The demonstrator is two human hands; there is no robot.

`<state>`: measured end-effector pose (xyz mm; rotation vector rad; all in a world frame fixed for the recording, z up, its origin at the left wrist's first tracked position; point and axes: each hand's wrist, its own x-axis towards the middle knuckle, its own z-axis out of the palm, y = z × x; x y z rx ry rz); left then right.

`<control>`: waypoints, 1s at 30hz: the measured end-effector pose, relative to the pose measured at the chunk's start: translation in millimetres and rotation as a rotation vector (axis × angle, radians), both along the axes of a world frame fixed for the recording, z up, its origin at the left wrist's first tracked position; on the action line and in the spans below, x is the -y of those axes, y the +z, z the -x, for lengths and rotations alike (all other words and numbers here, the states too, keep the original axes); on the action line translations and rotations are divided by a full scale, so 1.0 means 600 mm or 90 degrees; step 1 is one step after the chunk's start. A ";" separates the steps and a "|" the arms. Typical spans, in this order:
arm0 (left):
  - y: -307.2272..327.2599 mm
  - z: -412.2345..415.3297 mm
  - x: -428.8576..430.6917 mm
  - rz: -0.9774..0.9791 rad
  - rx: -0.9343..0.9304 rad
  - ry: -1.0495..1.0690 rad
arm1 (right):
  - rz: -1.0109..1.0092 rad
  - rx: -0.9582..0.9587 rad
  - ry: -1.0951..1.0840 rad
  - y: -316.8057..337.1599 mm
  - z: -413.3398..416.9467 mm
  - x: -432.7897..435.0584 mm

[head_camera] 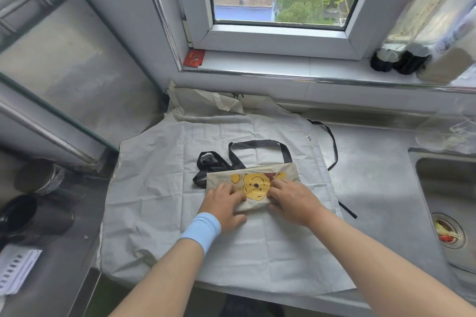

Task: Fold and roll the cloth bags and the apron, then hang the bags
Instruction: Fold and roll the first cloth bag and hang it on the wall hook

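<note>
Beneath the window, a steel counter point(373, 175) carries a pale apron point(154, 201) spread flat, and on it lies the bear-print bag point(255, 184), its near edge gripped by the bent fingers of the left hand point(224, 203) and right hand point(291, 201). To roll it well, both hands should probably push evenly and tightly, keeping the roll square, toward the black handles point(257, 143) lying just beyond the grip.

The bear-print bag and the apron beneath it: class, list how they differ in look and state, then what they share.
The bear-print bag carries a yellow bear picture; the apron is plain. The bag is folded small; the apron lies spread out. The bag lies on top of the apron. Both are pale cloth with black straps.
</note>
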<state>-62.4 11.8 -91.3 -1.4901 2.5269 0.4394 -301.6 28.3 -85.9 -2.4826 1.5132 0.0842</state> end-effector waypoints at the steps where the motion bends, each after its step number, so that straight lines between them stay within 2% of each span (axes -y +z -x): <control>1: 0.000 -0.004 0.001 0.004 -0.006 0.006 | 0.003 -0.002 -0.012 0.000 -0.001 0.001; 8: 0.017 -0.035 0.029 -0.013 -0.060 0.173 | -0.035 -0.057 -0.118 0.001 -0.013 0.036; 15: 0.016 -0.040 0.039 -0.053 -0.080 0.216 | -0.047 -0.059 -0.186 -0.010 -0.024 0.064; 17: 0.018 -0.029 0.041 0.026 -0.004 0.228 | 0.006 -0.070 -0.178 -0.008 -0.027 0.064; 19: 0.023 -0.009 0.037 0.173 0.050 0.185 | 0.125 -0.119 -0.132 -0.009 -0.031 0.061; 22: 0.011 0.036 0.019 0.315 -0.068 0.008 | 0.232 -0.119 -0.094 -0.019 -0.044 0.056; 24: -0.005 0.056 0.004 0.271 -0.089 -0.068 | 0.224 -0.082 -0.079 -0.026 -0.057 0.056; 26: -0.020 0.063 -0.007 0.150 -0.029 -0.056 | 0.123 -0.035 -0.098 -0.035 -0.057 0.055; 28: -0.033 0.058 -0.005 0.086 0.019 -0.056 | -0.006 -0.007 -0.150 -0.048 -0.041 0.054; 30: -0.044 0.046 0.003 0.055 0.037 -0.095 | -0.032 -0.023 -0.173 -0.061 -0.016 0.056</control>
